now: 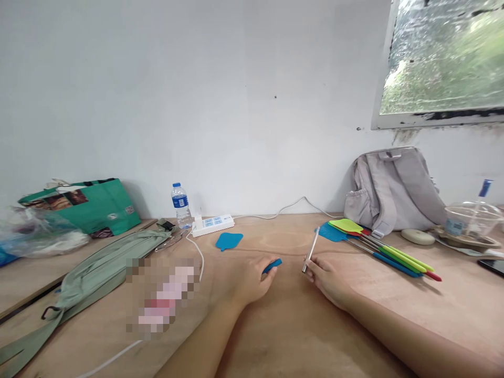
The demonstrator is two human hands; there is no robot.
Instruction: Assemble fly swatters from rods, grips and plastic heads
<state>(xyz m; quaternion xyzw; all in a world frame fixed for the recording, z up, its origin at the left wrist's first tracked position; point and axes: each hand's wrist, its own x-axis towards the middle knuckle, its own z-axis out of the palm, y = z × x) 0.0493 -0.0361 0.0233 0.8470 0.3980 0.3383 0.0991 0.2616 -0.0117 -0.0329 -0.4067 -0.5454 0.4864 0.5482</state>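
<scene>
Held in my left hand [255, 281] is a short blue handle [272, 266], its end poking out past the fingers. My right hand [325, 275] grips a thin silver metal rod [312, 251] that slants up and away from me. A gap separates the handle from the rod. Beyond my left hand, a loose blue fly swatter head [229, 241] lies flat on the wooden table [291, 336]. To the right of the rod, several fly swatters [388, 252] with blue, green, yellow and red handles lie in a bundle.
A white power strip [213, 224] and a water bottle [180, 205] stand near the wall. Left are a grey-green bag [110, 262], a green bag [114, 207] and a blurred-out patch [163, 299]. At right sit a grey backpack [397, 189], a plastic cup [470, 220] and a phone [492, 266].
</scene>
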